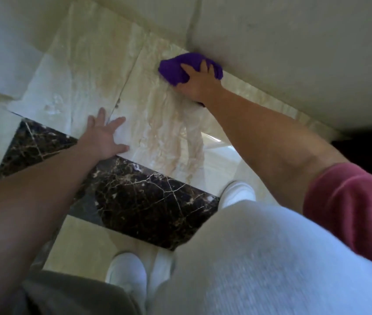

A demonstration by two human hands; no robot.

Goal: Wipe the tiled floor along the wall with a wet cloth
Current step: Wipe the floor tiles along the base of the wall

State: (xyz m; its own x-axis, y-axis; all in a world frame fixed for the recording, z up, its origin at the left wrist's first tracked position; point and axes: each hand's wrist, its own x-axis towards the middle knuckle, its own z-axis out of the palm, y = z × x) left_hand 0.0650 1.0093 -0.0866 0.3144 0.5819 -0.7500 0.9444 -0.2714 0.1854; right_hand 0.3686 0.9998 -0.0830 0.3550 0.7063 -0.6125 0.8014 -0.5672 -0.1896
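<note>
- We look down at a glossy tiled floor [82, 71] of cream marble-look tiles, crossed by a band of dark brown tiles [148, 201] with pale veins.
- A plain pale wall [294, 53] runs along the floor's far right edge, with a vertical seam in it above the cloth.
- Our knee in light trousers [260, 258] fills the lower right, and a maroon sleeve [350, 212] is pushed up above the right elbow.
- Two white shoes [127, 273] stand on the floor, one on a cream tile near the bottom, the other at the dark band's end.
- Wet streaks [180, 133] sheen the cream tile below the cloth.
- Our right hand [199, 84] presses down on a bunched purple cloth [180, 67], fingers curled over it; the cloth lies on the floor right against the foot of the wall.
- Our left hand [104, 137] is spread flat and empty on a cream tile, just beside the dark band, bracing us.
</note>
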